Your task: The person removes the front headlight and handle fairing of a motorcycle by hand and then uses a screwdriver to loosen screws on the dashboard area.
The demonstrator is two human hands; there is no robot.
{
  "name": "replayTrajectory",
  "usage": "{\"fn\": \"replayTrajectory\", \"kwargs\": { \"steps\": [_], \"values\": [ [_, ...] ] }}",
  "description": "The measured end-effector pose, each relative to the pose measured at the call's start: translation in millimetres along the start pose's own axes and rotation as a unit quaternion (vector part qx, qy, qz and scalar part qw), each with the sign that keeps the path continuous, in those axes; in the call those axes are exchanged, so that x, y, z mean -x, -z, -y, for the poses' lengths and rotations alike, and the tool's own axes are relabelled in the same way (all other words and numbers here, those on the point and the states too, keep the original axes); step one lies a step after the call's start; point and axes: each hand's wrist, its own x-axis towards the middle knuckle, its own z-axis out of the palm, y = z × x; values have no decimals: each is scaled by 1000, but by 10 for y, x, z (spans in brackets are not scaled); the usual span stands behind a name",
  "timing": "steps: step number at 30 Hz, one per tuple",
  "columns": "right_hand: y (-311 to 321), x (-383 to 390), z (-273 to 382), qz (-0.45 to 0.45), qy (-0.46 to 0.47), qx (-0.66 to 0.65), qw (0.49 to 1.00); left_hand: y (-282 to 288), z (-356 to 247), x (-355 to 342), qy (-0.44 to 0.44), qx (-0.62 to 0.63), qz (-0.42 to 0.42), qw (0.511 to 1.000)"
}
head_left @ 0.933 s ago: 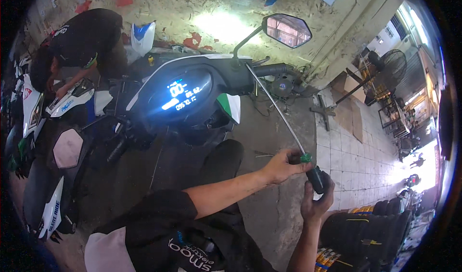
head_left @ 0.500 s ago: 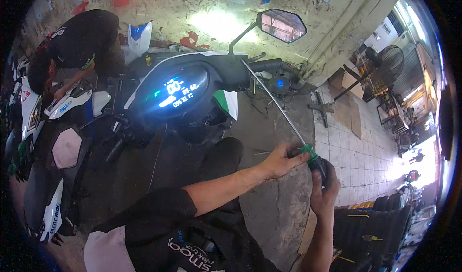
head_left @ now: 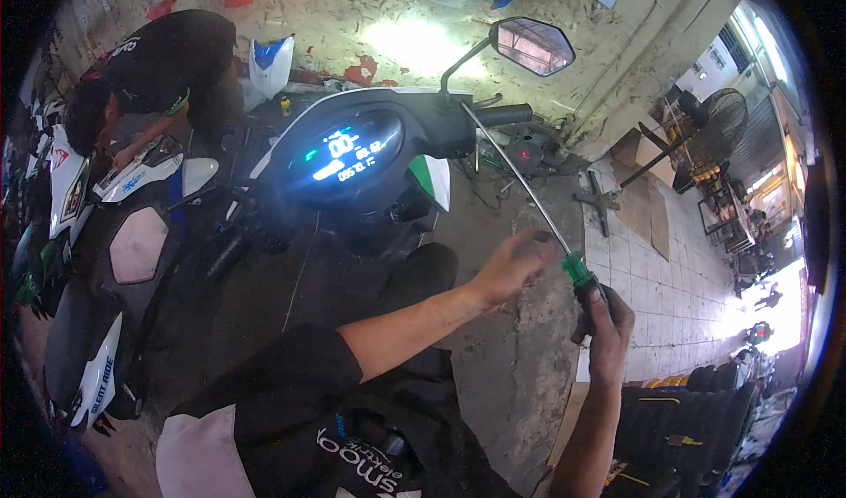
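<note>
My right hand (head_left: 606, 329) is wrapped round the handle of a long screwdriver (head_left: 575, 267), green at its collar and dark further down. Its thin metal shaft slants up and to the left, and its tip meets the scooter's handlebar (head_left: 454, 128) near the base of the mirror stem. Just left of the green collar, my left hand (head_left: 511, 269) is apart from the tool, its fingers slightly blurred and loosely spread with nothing in them. The scooter's lit dash display (head_left: 344, 159) faces me beyond my left forearm.
A rear-view mirror (head_left: 532, 47) rises over the handlebar. At the far left, a person (head_left: 167, 70) in dark clothes bends over another scooter (head_left: 141, 179). To the right are a standing fan (head_left: 712, 132), a metal cross-shaped stand (head_left: 599, 201) and stacked black seats (head_left: 683, 427).
My left hand has come off the screwdriver and moved slightly up and left. My right hand still grips the handle. The whole view has shifted slightly.
</note>
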Motion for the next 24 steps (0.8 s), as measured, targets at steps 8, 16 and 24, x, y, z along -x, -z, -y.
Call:
{"fn": "replayTrajectory", "kwargs": {
  "steps": [8,16,24],
  "values": [
    [-212,332,-905,109,-60,-122,985,1176,-165,698,203,323,-90,920],
    [-1144,956,-1209,30,-65,-79,994,1213,-179,1128,182,373,5,910],
    [-1533,456,-868,6,117,9,993,968,-78,1182,239,308,-9,921]
  ]
}}
